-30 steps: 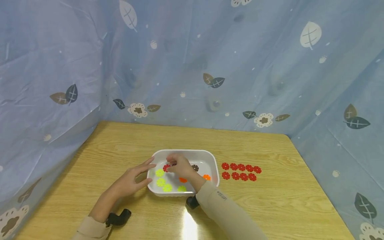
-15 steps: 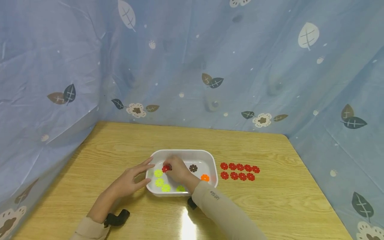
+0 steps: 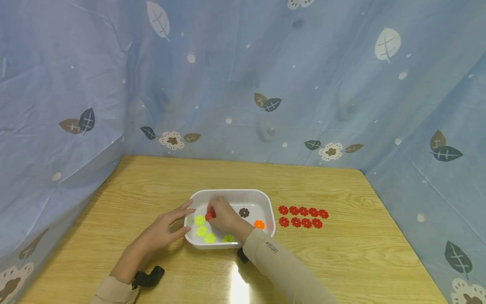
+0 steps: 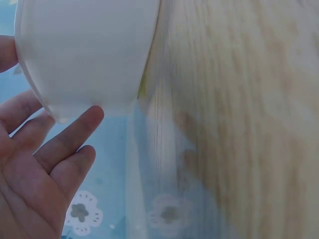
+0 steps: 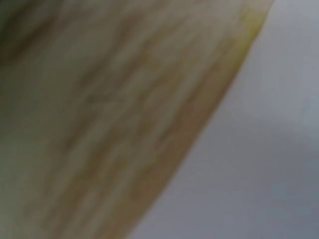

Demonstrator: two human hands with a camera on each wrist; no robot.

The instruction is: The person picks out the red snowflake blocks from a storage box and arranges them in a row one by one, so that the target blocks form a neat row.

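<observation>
A white plastic tray point(image 3: 267, 211) sits on the wooden table. My right hand point(image 3: 225, 216) reaches into its left half and pinches a red flower-shaped disc point(image 3: 208, 216), partly hidden by the fingers. Several yellow-green discs point(image 3: 201, 231) lie along the tray's left and front; a brown disc point(image 3: 244, 213) and an orange disc point(image 3: 259, 224) lie to the right. Fairly straight, spread fingers of my left hand point(image 3: 163, 230) touch the tray's left end. From below, the left wrist view shows that hand point(image 4: 40, 169) against the tray wall point(image 4: 89, 55). The right wrist view is blurred and shows no fingers.
Two rows of red discs point(image 3: 303, 211) lie on the table point(image 3: 341, 253) to the tray's right. A blue patterned curtain point(image 3: 235, 84) closes off the back and sides. Black wrist mounts point(image 3: 148, 277) stick out under the forearms.
My right hand has lowered slightly in the tray, and its fingers have come together on the red disc, which is now tilted. The left hand has stayed at the tray's end.
</observation>
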